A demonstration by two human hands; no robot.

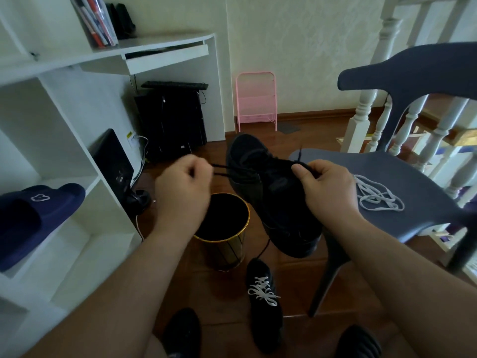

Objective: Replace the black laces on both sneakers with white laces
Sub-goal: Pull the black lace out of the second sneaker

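At 6 o'clock, nearest you, a black sneaker with white laces (264, 303) lies on the wooden floor (291, 277), toe toward you, already carrying the white lacing across its eyelets. Two dark shoes (182, 332) show at the bottom edge on either side of it.

Just beyond, at the centre, a gold-rimmed bin (222, 229) stands on the floor with its dark mouth open upward.

Your left hand (182, 187), at 9 o'clock of centre, is curled tight, pinching the black lace (224, 170), which runs taut in two strands toward the shoe. Your right hand (326, 188), at 3 o'clock of centre, grips the black sneaker (271, 192) by its upper, fingers closed over the tongue area and another stretch of black lace; the shoe hangs tilted above the bin's right edge, toe up and away from you. A loose lace end dangles beneath it.

At 3 o'clock the grey chair (402, 177) carries a loose white lace (376, 193) heaped on its seat, just beside your right hand but not touching it.

At 9 o'clock a navy slipper (33, 215) rests on a white shelf (85, 182).

Farther off, at 12 o'clock, a pink rack (256, 102) leans at the wall, and a black computer tower (171, 120) sits under the white tabletop (154, 45).
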